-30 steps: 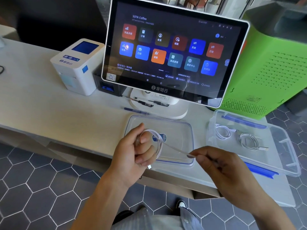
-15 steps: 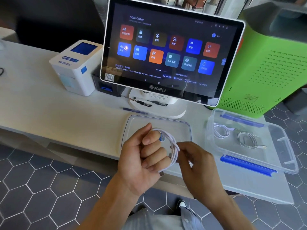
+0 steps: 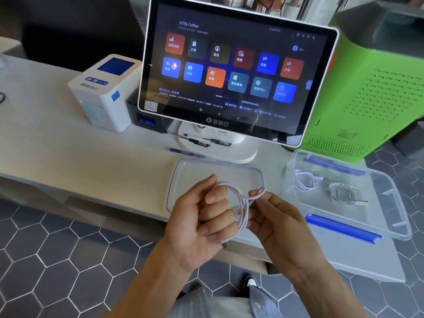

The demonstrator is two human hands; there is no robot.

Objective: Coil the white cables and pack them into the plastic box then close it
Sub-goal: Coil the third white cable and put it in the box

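Note:
My left hand (image 3: 202, 223) grips a coil of white cable (image 3: 243, 203) above the table's front edge, fingers curled through its loops. A metal plug hangs out below that hand. My right hand (image 3: 273, 216) pinches the cable's free end at the coil's upper right. Under the hands lies the clear lid (image 3: 195, 171) with a blue seal. To the right stands the open clear plastic box (image 3: 385, 198) with blue clips. Two coiled white cables (image 3: 305, 180) (image 3: 341, 193) lie inside it.
A touchscreen terminal (image 3: 229, 72) on a white stand rises right behind the lid. A white receipt printer (image 3: 103, 92) stands at the left, a green perforated machine (image 3: 376, 88) at the right. A blue pen (image 3: 185, 152) lies by the stand. Hexagon-tiled floor lies below the table edge.
My right hand first pulled the cable's tail out to the right, then came in and wound it onto the coil. It now holds the end at the coil's top. The left hand stayed shut.

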